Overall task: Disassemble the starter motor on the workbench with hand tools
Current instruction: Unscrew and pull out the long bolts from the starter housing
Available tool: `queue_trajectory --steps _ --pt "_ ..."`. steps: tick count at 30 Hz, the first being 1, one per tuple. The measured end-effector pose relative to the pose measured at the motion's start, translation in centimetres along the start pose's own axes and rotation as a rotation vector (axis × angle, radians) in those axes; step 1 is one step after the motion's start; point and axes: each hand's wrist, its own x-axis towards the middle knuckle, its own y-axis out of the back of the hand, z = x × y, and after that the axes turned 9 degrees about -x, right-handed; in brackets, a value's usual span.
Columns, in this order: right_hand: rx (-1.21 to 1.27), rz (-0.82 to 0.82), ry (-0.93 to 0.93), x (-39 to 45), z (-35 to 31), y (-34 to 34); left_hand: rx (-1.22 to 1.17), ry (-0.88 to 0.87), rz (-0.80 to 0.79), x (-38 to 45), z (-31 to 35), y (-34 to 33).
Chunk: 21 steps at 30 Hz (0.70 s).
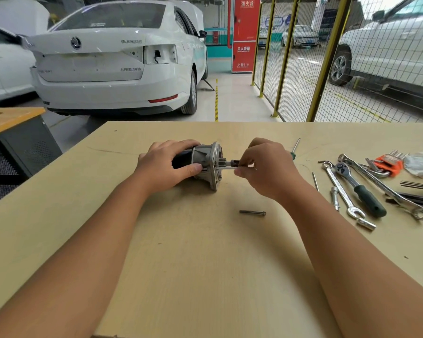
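The starter motor is lying on its side near the middle of the desk, its grey flanged housing facing three o'clock; the left hand is wrapping over the dark body from the nine o'clock side, fingers curled round it and the thumb pressing along the near side; the right hand is sitting just at three o'clock of the flange, its fingers pinching a long thin bolt that is sticking out of the housing; a loose bolt is lying on the desk at five o'clock of the motor, apart from both hands; at three o'clock, well apart, a ratchet, a combination wrench, a socket and an orange hex key set are lying spread out; a white car is standing beyond the desk at twelve o'clock.
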Motion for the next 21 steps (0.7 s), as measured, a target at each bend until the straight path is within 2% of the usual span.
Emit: queue_trajectory --steps 8,11,21 --pt "0.164 -0.013 0.036 -0.08 0.27 -0.32 -0.002 -0.001 0.003 0.08 -0.05 -0.06" --pt "0.170 0.040 0.054 -0.09 0.29 -0.27 -0.001 -0.003 -0.001 0.12 -0.06 -0.04" --pt "0.029 -0.059 0.040 0.19 0.18 -0.48 -0.028 -0.016 -0.005 0.11 0.01 0.02"
